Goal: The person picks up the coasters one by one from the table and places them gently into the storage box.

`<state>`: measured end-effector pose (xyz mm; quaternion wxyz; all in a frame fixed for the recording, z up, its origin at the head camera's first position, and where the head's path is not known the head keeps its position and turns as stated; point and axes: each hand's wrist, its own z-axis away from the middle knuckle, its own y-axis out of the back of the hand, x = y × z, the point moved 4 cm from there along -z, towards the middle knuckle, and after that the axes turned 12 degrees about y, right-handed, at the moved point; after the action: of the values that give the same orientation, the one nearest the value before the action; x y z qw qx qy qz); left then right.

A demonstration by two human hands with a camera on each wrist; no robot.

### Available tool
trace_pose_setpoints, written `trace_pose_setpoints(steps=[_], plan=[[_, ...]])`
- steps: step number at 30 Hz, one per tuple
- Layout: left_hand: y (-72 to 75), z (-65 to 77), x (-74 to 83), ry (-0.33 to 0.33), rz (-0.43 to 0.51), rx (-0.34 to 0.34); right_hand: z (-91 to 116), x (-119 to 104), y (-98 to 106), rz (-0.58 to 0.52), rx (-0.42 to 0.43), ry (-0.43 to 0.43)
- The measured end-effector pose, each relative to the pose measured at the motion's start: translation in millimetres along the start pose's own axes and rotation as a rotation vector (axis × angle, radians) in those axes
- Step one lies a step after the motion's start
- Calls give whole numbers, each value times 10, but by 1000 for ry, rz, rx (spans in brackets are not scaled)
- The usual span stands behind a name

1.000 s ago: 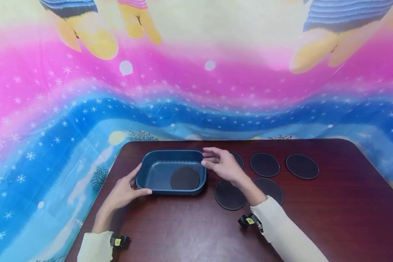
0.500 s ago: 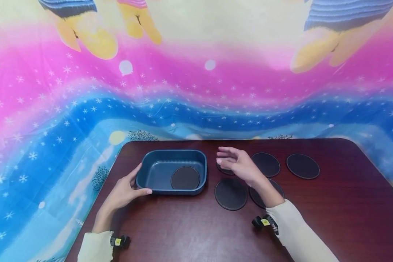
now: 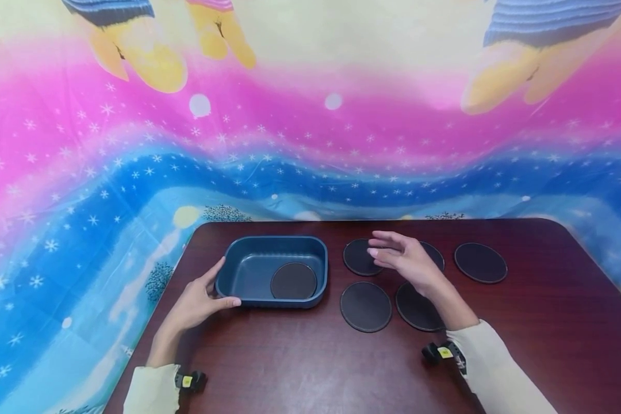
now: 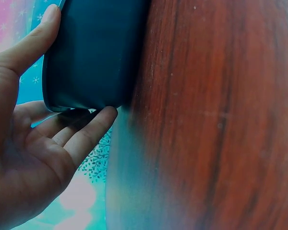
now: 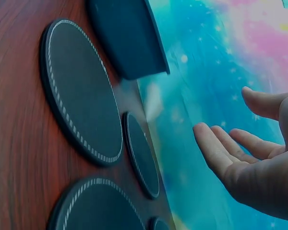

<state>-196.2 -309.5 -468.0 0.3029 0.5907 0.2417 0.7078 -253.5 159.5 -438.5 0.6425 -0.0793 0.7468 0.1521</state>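
A dark blue rectangular plastic container (image 3: 269, 303) stands toward the left of the table, with one round black coaster (image 3: 293, 282) inside at its right end. My left hand (image 3: 196, 302) holds the container's near left corner, thumb along the front wall and fingers against the left end, as the left wrist view also shows. Relaxed and holding nothing, my right hand (image 3: 406, 261) hovers over the coasters to the right of the container. It partly covers a back-row coaster (image 3: 436, 256) and a front-row coaster (image 3: 416, 310). Pale stitching rings the edge of a coaster (image 5: 84, 91) in the right wrist view.
More coasters lie flat on the dark red wooden table (image 3: 300, 368): a back-left coaster (image 3: 359, 257), a front-left coaster (image 3: 365, 306) and a far-right coaster (image 3: 480, 263). A colourful printed cloth (image 3: 290, 126) hangs directly behind the table's back edge.
My right hand has moved right from the container's right rim to above the coasters, uncovering the back-left one. The left hand and container have stayed in place.
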Motion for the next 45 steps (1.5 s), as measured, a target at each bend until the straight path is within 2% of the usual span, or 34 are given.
trace_pose_setpoints(steps=[10, 27, 34, 45], plan=[[4, 6, -3, -2, -1, 2, 105, 69, 337, -43, 29, 19], [-6, -1, -6, -4, -6, 0, 365, 206, 1016, -35, 119, 37], [1, -5, -2, -8, -11, -1, 490, 339, 1340, -103, 141, 60], [3, 5, -3, 0, -16, -1, 665, 520, 1742, -24, 173, 60]])
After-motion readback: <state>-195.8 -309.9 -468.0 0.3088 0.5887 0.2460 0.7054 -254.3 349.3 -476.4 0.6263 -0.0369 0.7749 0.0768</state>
